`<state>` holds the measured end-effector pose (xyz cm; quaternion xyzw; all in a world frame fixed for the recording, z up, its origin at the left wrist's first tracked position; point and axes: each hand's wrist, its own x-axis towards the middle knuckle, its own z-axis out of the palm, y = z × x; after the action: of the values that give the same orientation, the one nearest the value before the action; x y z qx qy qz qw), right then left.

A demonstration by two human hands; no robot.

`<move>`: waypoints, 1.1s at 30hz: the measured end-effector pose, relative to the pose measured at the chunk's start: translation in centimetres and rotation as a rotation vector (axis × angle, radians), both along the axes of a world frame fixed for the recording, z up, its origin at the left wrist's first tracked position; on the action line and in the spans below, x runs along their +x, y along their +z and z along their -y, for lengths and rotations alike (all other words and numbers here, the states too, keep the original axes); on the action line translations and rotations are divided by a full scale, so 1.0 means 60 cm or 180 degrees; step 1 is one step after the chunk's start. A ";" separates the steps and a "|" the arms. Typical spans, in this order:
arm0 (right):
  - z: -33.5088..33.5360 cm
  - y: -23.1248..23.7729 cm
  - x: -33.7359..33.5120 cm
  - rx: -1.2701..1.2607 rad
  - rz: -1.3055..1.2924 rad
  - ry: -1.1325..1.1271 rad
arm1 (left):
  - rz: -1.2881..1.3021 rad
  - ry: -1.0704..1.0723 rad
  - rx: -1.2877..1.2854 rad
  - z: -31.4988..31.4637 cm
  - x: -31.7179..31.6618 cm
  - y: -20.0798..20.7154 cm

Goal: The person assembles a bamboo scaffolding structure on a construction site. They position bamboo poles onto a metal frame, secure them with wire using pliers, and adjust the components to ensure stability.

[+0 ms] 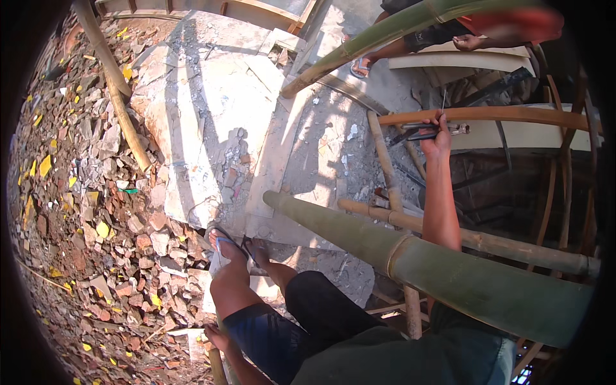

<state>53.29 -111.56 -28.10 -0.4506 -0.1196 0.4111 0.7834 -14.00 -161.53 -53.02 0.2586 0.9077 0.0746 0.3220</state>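
My right hand (437,142) is raised at the right, closed around a pair of pliers (420,132) with dark handles and a metal head. A thin straight piece, like a nail or wire, sticks up from its fingertips. Below that hand, a thick green bamboo pole (333,234) slants across my right arm and hides part of it. Low at the left, beside my thigh, my left hand (220,337) is curled over an upright bamboo post (217,367); its fingers show only in part.
Broken bricks and rubble (96,244) cover the ground at the left. A wooden beam (500,115) and a thinner bamboo pole (487,241) cross the right side above a dark gap. At the top right stands another person (443,35), behind a slanting green bamboo pole (398,27).
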 end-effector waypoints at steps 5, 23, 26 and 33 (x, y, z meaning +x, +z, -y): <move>-0.048 0.054 0.048 0.0258 0.0085 -0.0256 | 0.0660 -0.0025 -0.0562 -0.007 -0.005 -0.029; -0.176 0.199 0.133 0.0310 0.0273 -0.0564 | 0.0018 -0.1931 -0.0383 -0.147 -0.003 0.067; -0.185 0.202 0.131 0.0184 0.0325 -0.0636 | -0.0200 -0.1532 -0.0166 -0.150 0.009 0.089; -0.176 0.220 0.147 0.0396 0.0207 -0.0531 | 0.0295 -0.0977 -0.0582 -0.105 -0.014 0.089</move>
<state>62.14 -100.99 -14.87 -0.4225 -0.1324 0.3214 0.8370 -14.83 -155.25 -47.67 0.3600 0.8447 -0.0463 0.3933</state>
